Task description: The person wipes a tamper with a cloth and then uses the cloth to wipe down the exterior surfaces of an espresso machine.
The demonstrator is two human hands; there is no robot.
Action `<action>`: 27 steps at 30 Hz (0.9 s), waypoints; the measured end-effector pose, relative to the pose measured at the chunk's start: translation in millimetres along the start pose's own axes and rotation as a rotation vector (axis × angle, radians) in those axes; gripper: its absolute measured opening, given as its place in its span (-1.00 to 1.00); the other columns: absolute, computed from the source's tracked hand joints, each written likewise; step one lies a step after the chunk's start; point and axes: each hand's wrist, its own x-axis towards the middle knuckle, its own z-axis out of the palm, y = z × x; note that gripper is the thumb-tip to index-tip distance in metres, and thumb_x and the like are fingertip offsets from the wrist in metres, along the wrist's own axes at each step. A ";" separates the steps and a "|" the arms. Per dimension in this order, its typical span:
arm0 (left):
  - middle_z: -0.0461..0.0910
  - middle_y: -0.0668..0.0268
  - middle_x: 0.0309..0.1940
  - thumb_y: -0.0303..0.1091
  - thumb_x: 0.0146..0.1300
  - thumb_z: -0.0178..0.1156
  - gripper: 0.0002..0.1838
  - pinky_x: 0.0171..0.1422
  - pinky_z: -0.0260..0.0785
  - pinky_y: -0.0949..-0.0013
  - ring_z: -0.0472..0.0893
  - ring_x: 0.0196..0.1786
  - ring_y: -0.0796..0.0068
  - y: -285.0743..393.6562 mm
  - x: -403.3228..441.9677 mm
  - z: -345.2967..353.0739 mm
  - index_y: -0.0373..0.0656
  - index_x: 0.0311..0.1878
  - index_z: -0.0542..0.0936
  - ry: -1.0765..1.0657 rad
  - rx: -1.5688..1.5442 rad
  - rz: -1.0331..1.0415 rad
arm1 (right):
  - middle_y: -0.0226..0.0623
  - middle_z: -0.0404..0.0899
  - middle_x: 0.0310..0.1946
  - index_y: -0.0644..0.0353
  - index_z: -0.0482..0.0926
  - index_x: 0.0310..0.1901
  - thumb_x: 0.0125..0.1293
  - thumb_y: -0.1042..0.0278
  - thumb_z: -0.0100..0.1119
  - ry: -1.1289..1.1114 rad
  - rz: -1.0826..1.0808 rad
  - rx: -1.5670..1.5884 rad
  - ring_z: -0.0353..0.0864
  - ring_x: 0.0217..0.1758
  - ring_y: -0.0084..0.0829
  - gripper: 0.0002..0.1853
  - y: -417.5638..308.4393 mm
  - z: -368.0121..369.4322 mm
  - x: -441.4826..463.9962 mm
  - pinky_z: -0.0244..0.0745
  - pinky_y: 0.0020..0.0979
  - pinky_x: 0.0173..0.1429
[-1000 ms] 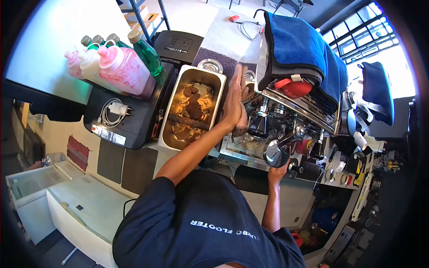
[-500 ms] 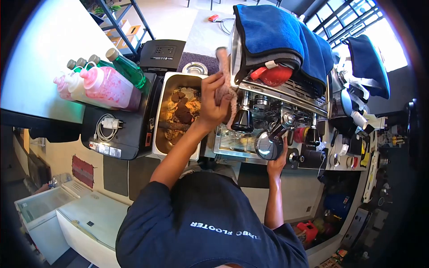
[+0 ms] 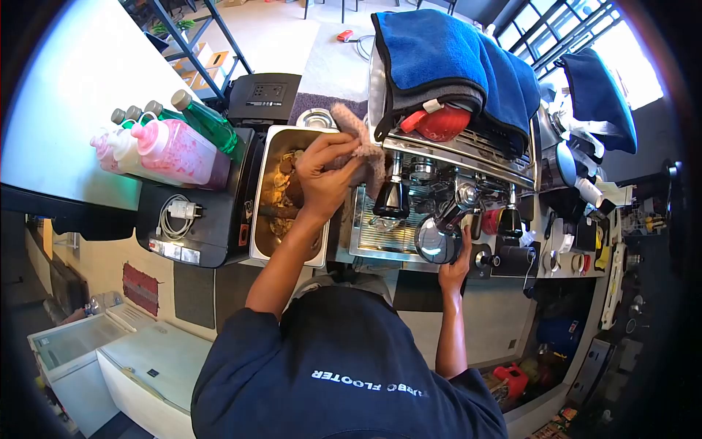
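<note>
My left hand [image 3: 325, 175] is closed on a pinkish-brown cloth [image 3: 365, 150], held against the left side of the espresso machine [image 3: 387, 243]. A black-handled part [image 3: 393, 197] is just right of the cloth. My right hand [image 3: 455, 269] is at the machine's front, with fingers stretched upward beside a round shiny part [image 3: 437, 241]; some fingers are hidden. A metal bin [image 3: 265, 245] with brown coffee waste and a dark bar across it stands under and left of my left hand.
Syrup bottles [image 3: 179, 154] and green bottles [image 3: 208, 124] stand at the left, above a black appliance [image 3: 212, 241] with a coiled white cable [image 3: 175, 218]. Blue towels [image 3: 439, 55] and a red-handled item [image 3: 444, 123] top the machine. Metal jugs [image 3: 561, 164] are at right.
My left hand has gone from lying flat on the cloth along the machine's side to gripping it bunched between the fingers. My right hand stays by the round part. The view has shifted.
</note>
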 end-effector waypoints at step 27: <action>0.69 0.23 -0.24 -0.48 -0.09 0.50 -0.71 0.22 0.30 0.06 0.57 0.07 0.07 -54.9 -24.6 -25.2 -0.16 -0.28 0.62 -0.513 0.686 0.073 | 0.00 0.30 0.52 0.29 0.33 0.45 0.11 0.66 -0.09 0.006 -0.005 -0.012 0.35 0.53 0.02 -0.25 -8.9 1.5 2.2 0.27 -0.14 0.57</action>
